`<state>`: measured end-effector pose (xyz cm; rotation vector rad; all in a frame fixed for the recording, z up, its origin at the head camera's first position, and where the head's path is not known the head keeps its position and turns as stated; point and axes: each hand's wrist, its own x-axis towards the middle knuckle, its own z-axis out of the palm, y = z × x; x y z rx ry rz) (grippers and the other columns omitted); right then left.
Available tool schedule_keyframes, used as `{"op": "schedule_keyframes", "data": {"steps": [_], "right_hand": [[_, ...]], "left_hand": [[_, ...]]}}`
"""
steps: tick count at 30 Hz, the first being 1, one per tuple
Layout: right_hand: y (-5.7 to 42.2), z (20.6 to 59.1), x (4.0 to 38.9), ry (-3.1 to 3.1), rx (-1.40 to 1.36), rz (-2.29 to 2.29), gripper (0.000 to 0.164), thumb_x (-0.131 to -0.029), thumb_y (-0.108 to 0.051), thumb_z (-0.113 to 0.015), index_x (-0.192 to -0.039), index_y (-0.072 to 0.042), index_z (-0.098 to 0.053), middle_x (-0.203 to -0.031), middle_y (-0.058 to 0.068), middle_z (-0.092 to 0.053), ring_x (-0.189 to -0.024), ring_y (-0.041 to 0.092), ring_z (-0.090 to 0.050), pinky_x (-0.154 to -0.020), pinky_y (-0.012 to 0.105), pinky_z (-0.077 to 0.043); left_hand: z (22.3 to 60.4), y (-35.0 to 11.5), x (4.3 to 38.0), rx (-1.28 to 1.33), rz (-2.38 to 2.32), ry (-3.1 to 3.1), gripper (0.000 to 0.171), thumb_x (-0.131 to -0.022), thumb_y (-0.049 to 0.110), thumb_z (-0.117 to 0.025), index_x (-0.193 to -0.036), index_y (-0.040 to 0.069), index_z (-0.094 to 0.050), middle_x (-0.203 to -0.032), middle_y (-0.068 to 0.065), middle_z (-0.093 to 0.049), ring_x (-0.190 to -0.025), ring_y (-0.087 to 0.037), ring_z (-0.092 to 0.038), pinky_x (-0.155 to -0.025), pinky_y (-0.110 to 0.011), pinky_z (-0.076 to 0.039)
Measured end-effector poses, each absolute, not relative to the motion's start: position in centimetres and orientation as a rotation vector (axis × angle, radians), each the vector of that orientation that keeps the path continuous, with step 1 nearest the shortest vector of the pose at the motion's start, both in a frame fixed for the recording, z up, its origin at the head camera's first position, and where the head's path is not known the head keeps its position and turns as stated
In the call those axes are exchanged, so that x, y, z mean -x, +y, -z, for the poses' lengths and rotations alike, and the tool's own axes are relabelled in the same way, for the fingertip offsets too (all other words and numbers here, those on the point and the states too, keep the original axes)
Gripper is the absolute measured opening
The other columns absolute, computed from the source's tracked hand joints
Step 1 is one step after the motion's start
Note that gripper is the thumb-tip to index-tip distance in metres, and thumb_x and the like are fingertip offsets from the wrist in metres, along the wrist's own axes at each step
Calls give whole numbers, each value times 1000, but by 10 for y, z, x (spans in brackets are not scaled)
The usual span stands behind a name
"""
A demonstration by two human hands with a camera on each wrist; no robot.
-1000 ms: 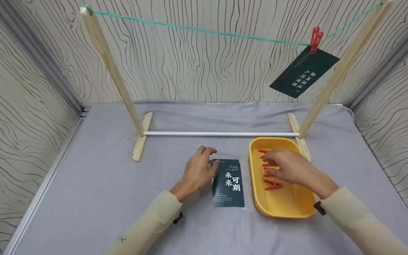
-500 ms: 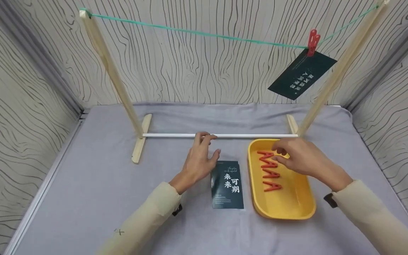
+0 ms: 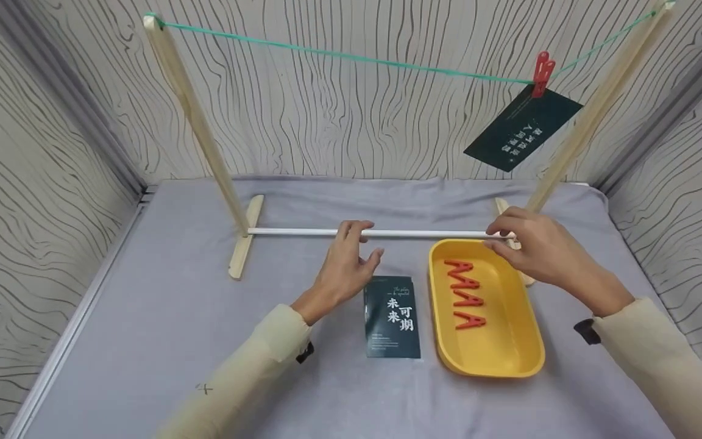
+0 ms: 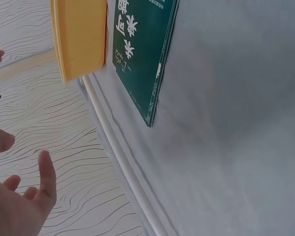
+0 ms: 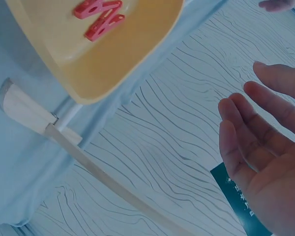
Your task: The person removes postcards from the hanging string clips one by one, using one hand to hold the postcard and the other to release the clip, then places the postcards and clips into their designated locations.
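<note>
My left hand (image 3: 345,265) hovers above the grey cloth, just past the top edge of a stack of dark green cards (image 3: 391,317) with white writing. Its fingers bend loosely and hold nothing. Over the far right end of the yellow tray (image 3: 537,341) is my right hand (image 3: 540,247), in front of the rack's right foot. The right wrist view shows its fingers (image 5: 231,147) relaxed with nothing between them. Red clothespins (image 3: 467,299) lie in a row inside the tray. A red clothespin (image 3: 542,76) holds another green card (image 3: 521,128) by its corner on the line.
A green string (image 3: 339,56) runs between two wooden posts (image 3: 195,122), sagging toward the clipped card. Low down, a white rod (image 3: 302,231) joins the posts' feet. Wood-grain patterned panels (image 3: 326,122) stand behind and at both sides of the cloth-covered table (image 3: 162,317).
My right hand has risen out of the tray and moved back and to the right, uncovering the clothespins. My left hand has moved forward, away from the cards.
</note>
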<state>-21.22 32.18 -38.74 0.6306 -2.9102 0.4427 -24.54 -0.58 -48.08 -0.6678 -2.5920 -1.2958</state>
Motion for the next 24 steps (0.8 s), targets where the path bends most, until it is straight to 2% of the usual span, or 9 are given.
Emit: {"op": "schedule_keyframes", "data": {"steps": [3, 11, 12, 14, 16, 18, 20, 24], "right_hand": [[326, 381, 212, -2876, -616, -462, 14, -94, -15, -78, -105, -6, -77, -106, 10, -73, -92, 27, -70, -80, 49, -63], [336, 366, 214, -2778, -566, -479, 14, -94, -12, -77, -107, -7, -77, -107, 10, -73, -91, 26, -73, -76, 47, -63], [337, 364, 214, -2763, -556, -475, 14, -94, -13, -77, -108, -8, -77, -107, 10, -74, -91, 26, -73, -76, 44, -63], [341, 360, 214, -2728, -538, -476, 16, -94, -14, -78, -108, -8, -77, -107, 10, -74, -90, 25, -73, -77, 28, -61], [344, 357, 215, -2687, -528, -492, 16, -93, -14, -79, -108, -8, -77, -106, 11, -74, -89, 24, -73, -77, 12, -52], [346, 354, 216, -2647, -528, -512, 15, -93, -13, -79, -107, -7, -77, -105, 11, -74, -88, 24, -72, -77, 0, -40], [347, 352, 216, -2615, -530, -531, 15, -93, -12, -79, -107, -6, -77, -104, 11, -74, -87, 23, -71, -77, -5, -34], [350, 348, 218, -2586, -518, -550, 16, -93, -11, -79, -108, -5, -77, -105, 11, -75, -87, 23, -69, -78, -6, -32]], "left_hand": [[478, -6, 247, 688, 1298, -2609, 47, -101, 16, -70, -143, 4, -51, -134, -18, -57, -114, -26, -68, -76, -28, -62], [471, -8, 253, 708, 1349, -2573, 46, -101, 11, -69, -142, -1, -52, -134, -20, -63, -115, -32, -71, -83, -33, -64], [470, -8, 254, 711, 1350, -2570, 46, -101, 11, -69, -142, -1, -52, -133, -21, -64, -114, -33, -72, -83, -34, -64], [468, -7, 255, 721, 1353, -2557, 45, -101, 11, -69, -141, -2, -52, -130, -21, -65, -113, -34, -72, -84, -37, -65], [467, -7, 256, 720, 1363, -2546, 44, -101, 12, -69, -141, -1, -53, -128, -20, -66, -112, -34, -73, -84, -38, -65], [465, -6, 257, 712, 1376, -2540, 44, -101, 12, -69, -140, -1, -54, -127, -20, -67, -112, -34, -72, -84, -38, -64], [465, -6, 257, 697, 1382, -2543, 43, -101, 12, -69, -140, 0, -54, -127, -19, -67, -112, -32, -72, -84, -37, -64], [463, -4, 258, 683, 1387, -2551, 43, -101, 13, -70, -140, 0, -55, -127, -18, -68, -113, -30, -72, -85, -37, -64]]}}
